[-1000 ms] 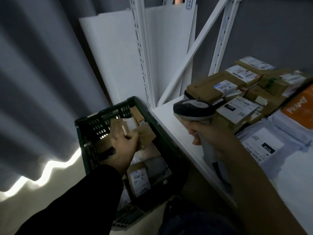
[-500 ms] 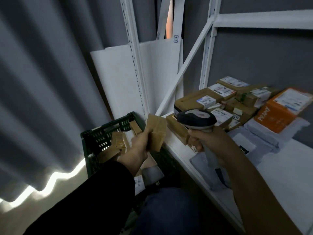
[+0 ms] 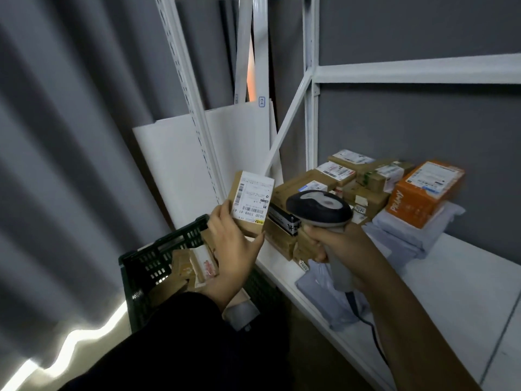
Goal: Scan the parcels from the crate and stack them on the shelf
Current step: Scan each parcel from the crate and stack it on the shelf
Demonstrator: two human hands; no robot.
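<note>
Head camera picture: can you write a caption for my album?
Left hand holds a labelled parcel beside the scanner gripped by the right hand, at the shelf.

Left arm in a long black sleeve (image 3: 169, 342) — plain fabric, loose fit, too dark to make out any finer detail. Its cuff (image 3: 208, 299) ends at the wrist; the left hand (image 3: 231, 249) past it is bare. Right forearm (image 3: 408, 320) bare all the way to the frame edge — right hand (image 3: 335, 244) bare too. Lower middle too dark to tell what is worn there.
</note>
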